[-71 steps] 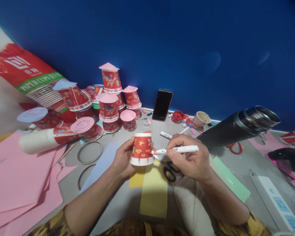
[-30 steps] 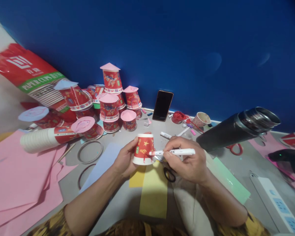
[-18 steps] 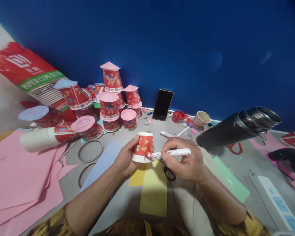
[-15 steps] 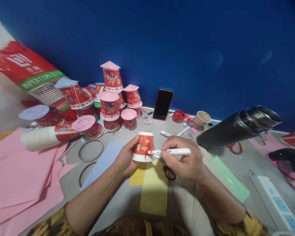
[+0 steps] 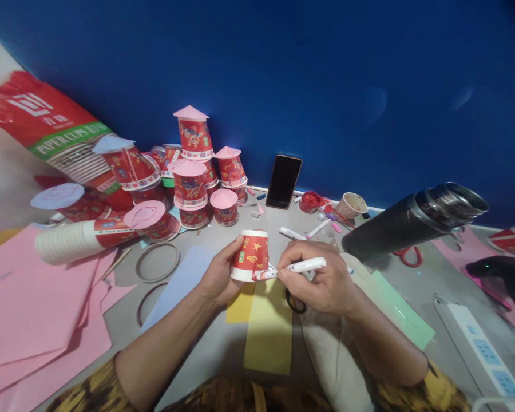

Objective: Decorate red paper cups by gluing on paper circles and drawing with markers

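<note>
My left hand (image 5: 220, 276) is closed around the left side of a red paper cup (image 5: 249, 254), held upside down with its white rim at the bottom. Gold patterns and a green patch mark the cup's side. Between the fingers of my right hand (image 5: 315, 277) is a white marker pen (image 5: 304, 265), tilted down to the left. Its red tip touches the cup low on the right, near the rim, beside a red mark. Under my hands lie a yellow paper strip (image 5: 268, 337) and a black ring-shaped thing (image 5: 295, 301), partly hidden by my right hand.
Decorated cups with pink paper cones (image 5: 191, 134) stand stacked at back left, by a stack of cups (image 5: 66, 242) on its side. A phone (image 5: 284, 181) leans on the blue wall. A dark flask (image 5: 395, 226) leans at right, beyond a power strip (image 5: 483, 349). Pink sheets (image 5: 38, 303) cover the left.
The marker's tip has moved down the cup's side to near the white rim, and my right hand tilts the pen more steeply. My left hand and the cup have barely moved.
</note>
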A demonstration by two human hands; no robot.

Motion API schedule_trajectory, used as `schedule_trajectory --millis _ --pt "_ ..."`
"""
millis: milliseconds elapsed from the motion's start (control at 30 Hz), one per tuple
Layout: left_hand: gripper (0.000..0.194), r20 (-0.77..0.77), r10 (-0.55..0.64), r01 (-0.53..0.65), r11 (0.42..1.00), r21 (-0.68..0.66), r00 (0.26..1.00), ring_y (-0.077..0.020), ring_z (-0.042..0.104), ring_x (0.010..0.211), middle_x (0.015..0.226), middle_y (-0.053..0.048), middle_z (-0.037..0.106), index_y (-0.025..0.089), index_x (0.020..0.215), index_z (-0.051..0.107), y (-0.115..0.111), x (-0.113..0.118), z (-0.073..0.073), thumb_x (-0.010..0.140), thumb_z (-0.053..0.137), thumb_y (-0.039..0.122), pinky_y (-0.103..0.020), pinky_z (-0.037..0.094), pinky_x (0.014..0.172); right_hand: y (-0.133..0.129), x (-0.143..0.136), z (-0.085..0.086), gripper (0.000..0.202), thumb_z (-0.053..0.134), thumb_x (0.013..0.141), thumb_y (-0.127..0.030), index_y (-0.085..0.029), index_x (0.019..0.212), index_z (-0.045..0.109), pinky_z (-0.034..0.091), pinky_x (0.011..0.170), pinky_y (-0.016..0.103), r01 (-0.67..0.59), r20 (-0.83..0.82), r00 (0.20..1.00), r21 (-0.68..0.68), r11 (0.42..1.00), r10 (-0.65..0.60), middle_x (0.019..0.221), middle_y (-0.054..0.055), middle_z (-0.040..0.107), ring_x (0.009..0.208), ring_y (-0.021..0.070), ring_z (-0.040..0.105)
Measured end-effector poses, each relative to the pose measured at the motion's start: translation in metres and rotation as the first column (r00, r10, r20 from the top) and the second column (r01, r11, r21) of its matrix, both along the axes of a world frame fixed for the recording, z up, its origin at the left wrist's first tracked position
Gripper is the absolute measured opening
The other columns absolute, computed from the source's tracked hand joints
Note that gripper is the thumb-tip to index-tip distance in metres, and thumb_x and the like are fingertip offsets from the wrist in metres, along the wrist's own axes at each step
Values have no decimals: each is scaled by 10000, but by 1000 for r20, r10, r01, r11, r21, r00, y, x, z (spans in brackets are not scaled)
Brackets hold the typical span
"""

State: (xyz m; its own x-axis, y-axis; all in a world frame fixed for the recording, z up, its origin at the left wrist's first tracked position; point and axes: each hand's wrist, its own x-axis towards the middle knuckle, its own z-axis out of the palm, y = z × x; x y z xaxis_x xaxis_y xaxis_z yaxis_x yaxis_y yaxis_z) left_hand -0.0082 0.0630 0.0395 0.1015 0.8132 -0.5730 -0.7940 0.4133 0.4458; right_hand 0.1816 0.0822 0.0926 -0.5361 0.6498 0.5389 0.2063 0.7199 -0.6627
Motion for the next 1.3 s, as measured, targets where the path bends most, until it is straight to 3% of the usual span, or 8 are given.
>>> schedule_trajectory --millis 167,300,500,700,933,1300 --pt "356 42 -18 16 998 53 999 -256 780 727 891 -158 826 49 1184 787 -1 -2 -6 1063 538 272 -372 653 734 2 1 2 127 650 920 -164 -221 813 690 480 556 250 80 -31 996 40 996 -79 672 -9 739 553 131 638" --pt "379 48 -6 4 999 35 999 -251 798 787 943 -185 839 22 1188 780 -1 -2 -6 1076 513 267 -359 658 794 1 0 4 134 643 907 -144 -225 809 682 473 543 248 127 -59 990 48 991 -124 667 -17 734 527 123 615" --pt "407 74 -21 16 997 77 997 -256 806 780 958 -171 846 27 1296 748 -1 -3 -6 1076 506 269 -358 660 762 -1 -2 2 125 659 915 -143 -224 824 687 493 568 250 100 -87 992 91 991 -92 691 -9 744 565 134 646" --pt "433 69 -9 2 996 92 998 -286 818 792 975 -181 847 17 1377 702 -2 -6 -10 1056 526 247 -421 670 849 1 3 6 143 649 899 -158 -228 775 667 471 526 243 237 -54 971 54 970 -234 644 -22 710 520 125 606" --pt "412 67 -40 34 996 86 997 -297 821 820 966 -183 843 31 1320 734 -2 -8 -11 1038 562 277 -431 679 853 -3 -2 5 140 642 914 -150 -227 804 681 473 528 241 184 -92 980 76 980 -176 662 -17 736 514 119 615" --pt "473 105 -40 27 993 119 994 -287 821 809 953 -186 839 23 1388 698 -1 -9 -12 1073 488 307 -394 673 782 -1 0 8 145 641 901 -160 -224 773 665 455 508 231 210 -85 975 41 977 -206 639 -26 713 500 110 588"
